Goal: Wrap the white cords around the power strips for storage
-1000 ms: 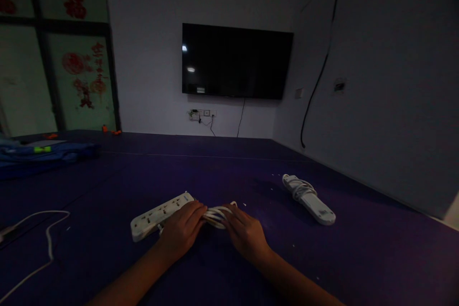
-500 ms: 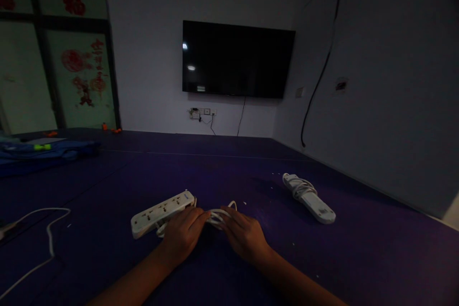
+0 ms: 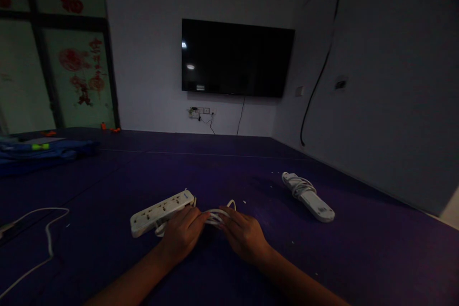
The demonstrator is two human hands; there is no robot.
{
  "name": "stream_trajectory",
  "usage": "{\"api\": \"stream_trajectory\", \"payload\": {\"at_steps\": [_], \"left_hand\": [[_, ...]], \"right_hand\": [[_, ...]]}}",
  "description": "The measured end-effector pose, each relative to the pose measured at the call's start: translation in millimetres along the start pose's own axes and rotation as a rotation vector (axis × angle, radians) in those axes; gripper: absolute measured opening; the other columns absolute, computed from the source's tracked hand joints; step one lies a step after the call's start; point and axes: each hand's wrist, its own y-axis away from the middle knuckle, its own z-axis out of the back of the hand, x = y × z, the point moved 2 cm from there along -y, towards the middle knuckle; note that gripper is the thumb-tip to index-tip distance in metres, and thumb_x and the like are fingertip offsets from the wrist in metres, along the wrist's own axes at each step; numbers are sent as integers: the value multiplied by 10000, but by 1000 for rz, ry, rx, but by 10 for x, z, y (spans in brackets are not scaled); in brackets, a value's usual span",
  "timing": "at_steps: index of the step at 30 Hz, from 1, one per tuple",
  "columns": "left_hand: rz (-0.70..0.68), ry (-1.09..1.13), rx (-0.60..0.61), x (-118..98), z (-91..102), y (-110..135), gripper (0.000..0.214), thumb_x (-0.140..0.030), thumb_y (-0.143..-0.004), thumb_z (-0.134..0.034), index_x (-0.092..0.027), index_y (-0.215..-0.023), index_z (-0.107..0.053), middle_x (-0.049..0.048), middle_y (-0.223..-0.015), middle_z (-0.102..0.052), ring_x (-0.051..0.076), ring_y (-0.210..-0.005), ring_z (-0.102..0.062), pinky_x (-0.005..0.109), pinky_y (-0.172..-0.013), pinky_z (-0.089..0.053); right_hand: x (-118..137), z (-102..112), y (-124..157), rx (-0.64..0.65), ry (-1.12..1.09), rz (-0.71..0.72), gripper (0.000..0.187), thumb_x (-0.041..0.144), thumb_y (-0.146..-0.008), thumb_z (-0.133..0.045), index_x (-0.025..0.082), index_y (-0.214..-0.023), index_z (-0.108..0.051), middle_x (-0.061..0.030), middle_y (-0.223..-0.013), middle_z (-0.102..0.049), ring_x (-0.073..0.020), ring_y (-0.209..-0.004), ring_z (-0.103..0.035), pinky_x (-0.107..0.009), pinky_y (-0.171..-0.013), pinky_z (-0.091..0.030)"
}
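Holding the looped white cable [image 3: 215,216] between left hand [image 3: 181,233] and right hand [image 3: 245,238], both clamped on the loops, near to each other but not touching, toward the near side of the purple surface [image 3: 211,167]. Cannot tell whether resting on this surface or lifted a little. Looks, by judgement, like the step of gathering cable into one even bundle, without any visible tie around. Seems to call next for pressing the loops tight and bringing in the small loop standing up just beyond the right fingers. Just beside the left hand, on the left, the socket strip [image 3: 158,214], leaving little room for turning the left wrist that way. Toward the right edge, along the side wall [image 3: 387,129], a second strip [image 3: 319,209] with its cord wound around, well apart from the right hand. More room for moving straight ahead, up to the far edge under the television [image 3: 236,60]; near edge not visible
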Motion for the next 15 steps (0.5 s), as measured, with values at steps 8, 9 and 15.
{"api": "stream_trajectory", "payload": {"at_steps": [8,9,15], "left_hand": [[-29,-73,-9,1,23,2,213,-137,-895,-402,-173,-965,-600,29,-743,-619,152,-684,-592,290,-652,-507],[-35,-85,-7,4,23,5,216,-140,-895,-402,-173,-971,-601,29,-743,-620,153,-685,-594,292,-655,-509],[-66,-133,18,42,-6,37,240,-125,-880,-426,-167,-1041,-600,35,-761,-624,145,-667,-595,276,-661,-511]], "right_hand": [[-11,19,5,8,-15,-8,269,181,-900,-427,174,-1092,-613,-117,-1117,-649,-166,-884,-668,-274,-760,-564],[-11,23,0,13,-15,-14,272,183,-901,-425,178,-1097,-613,-114,-1123,-647,-164,-880,-669,-270,-754,-565],[-1,35,-24,25,3,-56,268,210,-903,-433,210,-1081,-633,-86,-1150,-640,-153,-848,-678,-227,-667,-567]]}}
